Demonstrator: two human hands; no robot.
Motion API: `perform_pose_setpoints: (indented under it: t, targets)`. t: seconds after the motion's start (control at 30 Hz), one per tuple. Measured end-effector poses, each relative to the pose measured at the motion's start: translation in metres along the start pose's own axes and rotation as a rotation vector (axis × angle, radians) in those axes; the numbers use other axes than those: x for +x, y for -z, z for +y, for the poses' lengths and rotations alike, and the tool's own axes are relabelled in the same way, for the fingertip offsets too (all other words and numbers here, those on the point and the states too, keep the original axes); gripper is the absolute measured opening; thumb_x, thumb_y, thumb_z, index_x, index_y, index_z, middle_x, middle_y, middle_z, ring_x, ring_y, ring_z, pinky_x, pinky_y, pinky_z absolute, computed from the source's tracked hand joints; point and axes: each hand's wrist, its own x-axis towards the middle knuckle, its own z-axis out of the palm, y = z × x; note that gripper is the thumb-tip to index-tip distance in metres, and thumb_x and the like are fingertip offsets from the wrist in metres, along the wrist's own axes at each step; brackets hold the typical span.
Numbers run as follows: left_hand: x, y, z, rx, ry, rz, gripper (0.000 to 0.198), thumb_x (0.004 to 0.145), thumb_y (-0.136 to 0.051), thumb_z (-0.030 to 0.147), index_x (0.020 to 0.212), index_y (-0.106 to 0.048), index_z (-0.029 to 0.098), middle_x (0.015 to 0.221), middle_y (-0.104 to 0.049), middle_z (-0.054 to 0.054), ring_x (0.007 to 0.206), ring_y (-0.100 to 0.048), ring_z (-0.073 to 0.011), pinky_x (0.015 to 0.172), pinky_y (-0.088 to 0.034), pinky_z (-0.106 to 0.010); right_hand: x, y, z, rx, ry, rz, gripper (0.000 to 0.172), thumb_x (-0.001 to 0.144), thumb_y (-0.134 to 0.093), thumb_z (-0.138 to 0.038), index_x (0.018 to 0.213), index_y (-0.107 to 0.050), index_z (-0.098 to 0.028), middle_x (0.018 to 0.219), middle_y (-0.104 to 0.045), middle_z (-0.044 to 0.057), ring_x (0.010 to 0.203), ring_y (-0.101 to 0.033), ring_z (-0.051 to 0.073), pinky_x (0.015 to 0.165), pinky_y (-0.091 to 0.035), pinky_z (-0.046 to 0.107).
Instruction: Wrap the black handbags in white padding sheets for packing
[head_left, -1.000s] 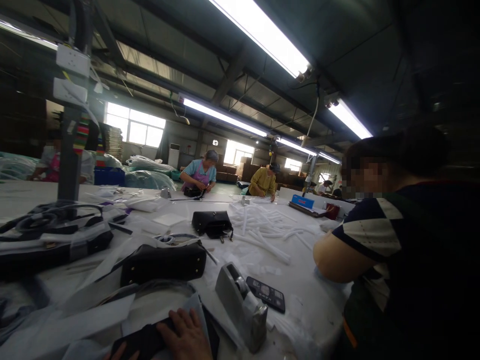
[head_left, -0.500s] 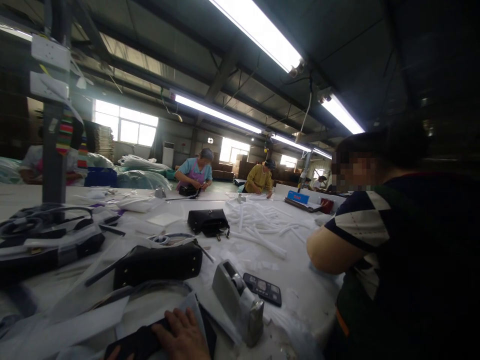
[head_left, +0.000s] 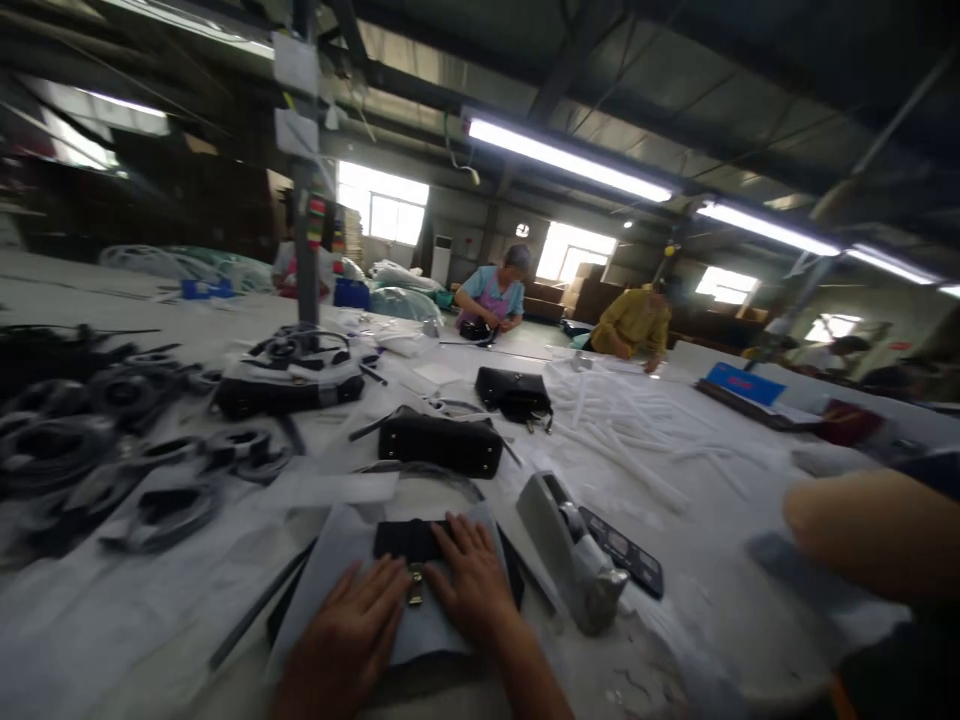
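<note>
My left hand (head_left: 346, 628) and my right hand (head_left: 471, 583) lie flat, fingers spread, on a black handbag (head_left: 409, 541) partly wrapped in a pale grey sheet (head_left: 330, 565) at the near edge of the white table (head_left: 675, 530). A small metal clasp (head_left: 413, 586) shows between my hands. Both palms press down on the sheet and bag flap. A grey tape dispenser (head_left: 574, 555) stands just right of my right hand.
A dark calculator (head_left: 626, 552) lies behind the dispenser. Two more black handbags (head_left: 441, 443) (head_left: 516, 390) sit farther back, white tubes (head_left: 637, 440) to their right, black straps (head_left: 112, 440) at left. A co-worker's forearm (head_left: 870, 530) reaches in at right; two people work at the far end.
The view has swung left and down, so both my hands now show on the wrapped bag; earlier only part of one hand showed. The co-worker at right has mostly left the frame.
</note>
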Motion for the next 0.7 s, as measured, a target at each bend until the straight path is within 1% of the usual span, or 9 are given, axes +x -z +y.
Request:
perform_pose_setpoints:
  t: [0.1,0.13,0.23,0.33,0.47,0.5,0.57,0.63,0.7]
  targets:
    - [-0.005,0.035,0.004,-0.033,-0.029,0.066,0.039,0.094,-0.05,0.018,0.132,-0.058,0.023,0.134,-0.064,0.0,0.125,-0.058,-0.015,0.109,-0.046,-0.031,0.007,-0.005,0.006,-0.063,0.028,-0.024,0.055,0.099,-0.046,-0.05,0.15,-0.041,-0.03,0.159,-0.034,0.004,0.147,-0.03,0.026,0.122,-0.021,0.05]
    - [-0.01,0.045,0.003,-0.052,0.0,0.094,0.04,0.094,-0.05,0.016,0.132,-0.058,0.023,0.134,-0.064,0.0,0.127,-0.057,-0.0144,0.112,-0.042,-0.029,0.008,-0.005,0.007,-0.071,0.037,-0.028,0.055,0.099,-0.046,-0.05,0.15,-0.041,-0.029,0.158,-0.034,0.004,0.147,-0.031,0.027,0.122,-0.023,0.051]
    - [-0.031,0.068,-0.008,-0.121,0.231,0.142,0.041,0.093,-0.05,0.014,0.133,-0.057,0.025,0.134,-0.064,0.0,0.127,-0.056,-0.0144,0.112,-0.041,-0.026,0.013,0.002,0.008,-0.058,0.059,-0.02,0.053,0.1,-0.044,-0.051,0.147,-0.046,-0.027,0.155,-0.04,0.005,0.144,-0.036,0.028,0.12,-0.028,0.054]
    - [-0.049,0.079,-0.026,-0.189,0.495,0.155,0.038,0.096,-0.049,0.021,0.133,-0.057,0.03,0.134,-0.064,0.002,0.122,-0.06,-0.0133,0.105,-0.046,-0.021,0.018,0.022,0.004,-0.037,0.078,-0.037,0.047,0.101,-0.043,-0.047,0.14,-0.056,-0.025,0.147,-0.051,0.007,0.138,-0.046,0.028,0.117,-0.034,0.055]
    - [-0.056,0.08,-0.054,-0.239,0.689,0.208,0.029,0.097,-0.052,0.034,0.124,-0.064,0.035,0.124,-0.069,0.006,0.114,-0.066,-0.0126,0.1,-0.049,-0.02,0.022,0.052,-0.006,-0.029,0.143,-0.034,0.043,0.102,-0.04,-0.044,0.132,-0.063,-0.024,0.128,-0.068,0.008,0.123,-0.062,0.026,0.11,-0.046,0.047]
    - [-0.055,0.079,-0.06,-0.267,0.734,0.195,0.028,0.097,-0.052,0.037,0.121,-0.065,0.035,0.121,-0.071,0.007,0.112,-0.067,-0.0128,0.099,-0.05,-0.02,0.022,0.057,-0.01,-0.025,0.183,-0.026,0.043,0.101,-0.042,-0.045,0.132,-0.063,-0.024,0.126,-0.069,0.008,0.12,-0.063,0.026,0.108,-0.048,0.044]
    - [-0.052,0.076,-0.071,-0.347,0.824,0.108,0.028,0.096,-0.052,0.042,0.119,-0.067,0.036,0.119,-0.072,0.007,0.11,-0.068,-0.0138,0.096,-0.052,-0.021,0.022,0.06,-0.02,-0.011,0.279,-0.019,0.046,0.097,-0.05,-0.051,0.135,-0.061,-0.027,0.129,-0.067,0.007,0.121,-0.063,0.027,0.106,-0.05,0.041]
    - [-0.048,0.073,-0.08,-0.445,0.892,-0.025,0.031,0.097,-0.05,0.045,0.12,-0.068,0.035,0.119,-0.072,0.006,0.111,-0.068,-0.0153,0.096,-0.053,-0.024,0.022,0.055,-0.032,0.01,0.358,-0.013,0.053,0.092,-0.058,-0.056,0.138,-0.058,-0.029,0.133,-0.064,0.006,0.125,-0.06,0.029,0.108,-0.048,0.041]
    - [-0.044,0.069,-0.087,-0.537,0.919,-0.139,0.034,0.096,-0.049,0.044,0.123,-0.066,0.032,0.123,-0.071,0.004,0.113,-0.067,-0.0173,0.099,-0.053,-0.027,0.023,0.044,-0.041,0.031,0.41,-0.003,0.053,0.09,-0.061,-0.055,0.137,-0.059,-0.031,0.132,-0.065,0.005,0.124,-0.06,0.03,0.108,-0.048,0.042]
